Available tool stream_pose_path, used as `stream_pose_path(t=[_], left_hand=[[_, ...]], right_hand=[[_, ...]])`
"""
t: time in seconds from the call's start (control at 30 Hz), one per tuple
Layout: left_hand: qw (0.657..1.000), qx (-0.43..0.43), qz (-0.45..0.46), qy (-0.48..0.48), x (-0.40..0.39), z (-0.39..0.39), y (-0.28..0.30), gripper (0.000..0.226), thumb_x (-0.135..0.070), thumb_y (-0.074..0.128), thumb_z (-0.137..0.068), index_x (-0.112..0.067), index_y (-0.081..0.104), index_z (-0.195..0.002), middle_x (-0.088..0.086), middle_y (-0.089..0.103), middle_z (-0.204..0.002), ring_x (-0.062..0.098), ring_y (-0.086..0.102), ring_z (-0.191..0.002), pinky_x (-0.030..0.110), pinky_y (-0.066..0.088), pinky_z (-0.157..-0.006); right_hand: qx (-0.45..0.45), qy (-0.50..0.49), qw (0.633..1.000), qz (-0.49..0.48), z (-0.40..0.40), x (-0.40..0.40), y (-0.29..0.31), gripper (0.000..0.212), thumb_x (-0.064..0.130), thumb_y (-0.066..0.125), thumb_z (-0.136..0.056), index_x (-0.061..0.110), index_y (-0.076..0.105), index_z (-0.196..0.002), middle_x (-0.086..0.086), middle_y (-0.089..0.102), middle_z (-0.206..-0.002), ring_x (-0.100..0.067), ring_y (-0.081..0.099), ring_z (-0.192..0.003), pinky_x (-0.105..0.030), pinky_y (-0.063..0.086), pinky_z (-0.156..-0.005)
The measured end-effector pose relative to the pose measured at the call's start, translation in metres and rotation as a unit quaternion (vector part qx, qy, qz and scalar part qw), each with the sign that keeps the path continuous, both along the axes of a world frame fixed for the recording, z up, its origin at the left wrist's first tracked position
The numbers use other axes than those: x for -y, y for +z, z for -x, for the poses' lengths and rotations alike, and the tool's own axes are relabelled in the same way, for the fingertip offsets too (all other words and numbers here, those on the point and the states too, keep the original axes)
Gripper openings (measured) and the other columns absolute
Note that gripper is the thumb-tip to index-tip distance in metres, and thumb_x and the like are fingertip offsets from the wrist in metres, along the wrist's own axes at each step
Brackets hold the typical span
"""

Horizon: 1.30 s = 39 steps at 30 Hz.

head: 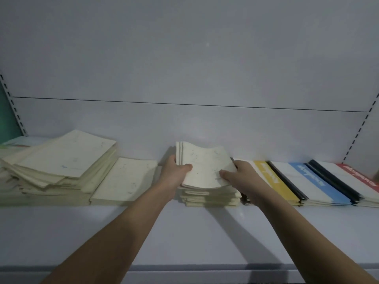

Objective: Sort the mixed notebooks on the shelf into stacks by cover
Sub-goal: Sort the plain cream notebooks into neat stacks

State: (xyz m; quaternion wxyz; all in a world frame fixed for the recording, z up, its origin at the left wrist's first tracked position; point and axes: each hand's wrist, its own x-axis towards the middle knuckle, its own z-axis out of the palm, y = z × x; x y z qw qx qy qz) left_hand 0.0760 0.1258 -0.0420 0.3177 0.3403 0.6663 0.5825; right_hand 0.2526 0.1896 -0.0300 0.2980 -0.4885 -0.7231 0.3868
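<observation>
1. Smooth pale grey shelf with a plain grey back panel; slotted metal uprights stand at the far left and far right edges.
2. Left hand: its grip grasps the left edge of a thin sheaf of cream, speckled paper-covered notebooks, thumb on top, fingers hidden beneath.
3. Right hand: its grip grasps the right edge of the same sheaf, thumb pressed on the cover. Held between the two hands, the sheaf bows into a shallow saddle, its far left corner raised.
4. The sheaf sits just above a squared stack of cream notebooks at the centre of the shelf, touching it along the near edge.
5. Low, flat cream stack just left of the left hand; its matte cover carries faint dark flecks.
6. Tall, untidy cream pile at the far left, its books fanned and skewed at several angles.
7. To the right, white glossy notebooks with black spines lie in overlapping stacks: a yellow-banded stack beside the right hand, then a blue-banded stack, then a red-banded stack at the frame's edge. The printed lettering on the bands is too blurred to read.
</observation>
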Motion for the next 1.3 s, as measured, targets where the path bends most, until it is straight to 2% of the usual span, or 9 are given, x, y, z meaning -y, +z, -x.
stream_pose_path(t=[0.13, 0.33, 0.47, 0.6, 0.7, 0.8, 0.87, 1.0, 1.3], left_hand=[[0.997, -0.059, 0.045, 0.008, -0.008, -0.015, -0.007, 0.045, -0.008, 0.044, -0.094, -0.019, 0.048, -0.138, 0.007, 0.061, -0.127, 0.024, 0.06, -0.107, 0.029, 0.048, -0.086], [0.996, -0.065, 0.061, -0.015, -0.022, -0.016, -0.013, 0.047, -0.014, 0.037, -0.097, -0.029, 0.041, -0.141, 0.001, 0.061, -0.127, 0.022, 0.06, -0.108, 0.043, 0.047, -0.101], [0.997, -0.034, 0.053, -0.041, -0.02, -0.016, -0.008, 0.039, -0.019, 0.04, -0.102, -0.028, 0.042, -0.14, -0.004, 0.06, -0.124, 0.015, 0.061, -0.105, 0.029, 0.05, -0.092], [0.997, -0.076, 0.027, -0.018, -0.005, -0.01, 0.004, 0.023, -0.027, 0.04, -0.104, -0.026, 0.046, -0.125, -0.017, 0.056, -0.112, -0.004, 0.054, -0.091, 0.015, 0.04, -0.07], [0.99, -0.134, 0.034, 0.011, 0.013, 0.008, 0.009, 0.047, -0.032, 0.042, -0.103, -0.019, 0.038, -0.147, -0.008, 0.043, -0.145, 0.01, 0.044, -0.13, 0.018, 0.029, -0.095], [0.981, -0.193, 0.025, 0.021, 0.032, 0.031, 0.012, 0.044, -0.028, 0.047, -0.101, -0.021, 0.044, -0.143, -0.002, 0.049, -0.142, 0.011, 0.045, -0.132, 0.022, 0.031, -0.101], [0.969, -0.243, 0.035, 0.035, 0.045, 0.049, 0.01, 0.038, -0.026, 0.05, -0.099, -0.021, 0.052, -0.136, -0.005, 0.059, -0.125, 0.012, 0.051, -0.126, 0.024, 0.035, -0.104], [0.941, -0.324, 0.06, 0.08, 0.076, 0.078, -0.002, 0.027, -0.024, 0.051, -0.096, -0.025, 0.064, -0.12, -0.011, 0.065, -0.11, 0.012, 0.058, -0.111, 0.035, 0.046, -0.098], [0.941, -0.317, 0.035, 0.109, 0.154, 0.139, -0.035, 0.023, -0.014, 0.05, -0.095, -0.025, 0.069, -0.102, -0.011, 0.069, -0.099, 0.009, 0.063, -0.093, 0.028, 0.05, -0.084]], right_hand=[[0.2, 0.035, 0.977, -0.07, 0.002, -0.021, -0.016, 0.034, 0.036, 0.056, -0.091, 0.005, 0.058, -0.106, -0.013, 0.055, -0.122, -0.031, 0.052, -0.112, -0.033, 0.044, -0.088], [0.181, 0.077, 0.978, -0.063, 0.004, -0.038, -0.032, 0.032, 0.032, 0.048, -0.096, 0.006, 0.047, -0.114, -0.015, 0.056, -0.115, -0.029, 0.054, -0.101, -0.031, 0.035, -0.069], [0.17, 0.096, 0.978, -0.072, 0.0, -0.048, -0.036, 0.033, 0.034, 0.049, -0.094, 0.006, 0.049, -0.112, -0.01, 0.055, -0.115, -0.023, 0.053, -0.093, -0.025, 0.033, -0.057], [0.091, 0.064, 0.975, -0.194, -0.005, -0.046, -0.022, 0.035, 0.028, 0.051, -0.094, 0.009, 0.052, -0.123, -0.003, 0.05, -0.116, -0.022, 0.05, -0.098, -0.028, 0.037, -0.079], [0.004, 0.078, 0.97, -0.23, 0.002, -0.026, 0.002, 0.033, 0.023, 0.049, -0.097, 0.021, 0.053, -0.129, 0.006, 0.054, -0.121, -0.013, 0.054, -0.109, -0.025, 0.039, -0.091], [-0.028, 0.149, 0.965, -0.215, 0.022, -0.001, 0.018, 0.022, 0.024, 0.049, -0.097, 0.028, 0.061, -0.114, 0.017, 0.062, -0.107, 0.001, 0.057, -0.099, -0.014, 0.044, -0.08], [-0.017, 0.203, 0.958, -0.2, 0.039, 0.017, 0.021, 0.018, 0.025, 0.05, -0.097, 0.029, 0.065, -0.106, 0.019, 0.064, -0.099, 0.006, 0.057, -0.089, -0.005, 0.04, -0.069], [0.041, 0.286, 0.938, -0.194, 0.079, 0.055, 0.009, 0.019, 0.027, 0.05, -0.097, 0.025, 0.068, -0.104, 0.019, 0.065, -0.095, 0.001, 0.061, -0.085, -0.016, 0.047, -0.074], [0.254, 0.267, 0.882, -0.295, 0.199, 0.107, -0.051, 0.065, 0.054, 0.05, -0.093, 0.015, 0.036, -0.143, -0.005, 0.036, -0.149, -0.025, 0.032, -0.136, -0.04, 0.032, -0.108]])
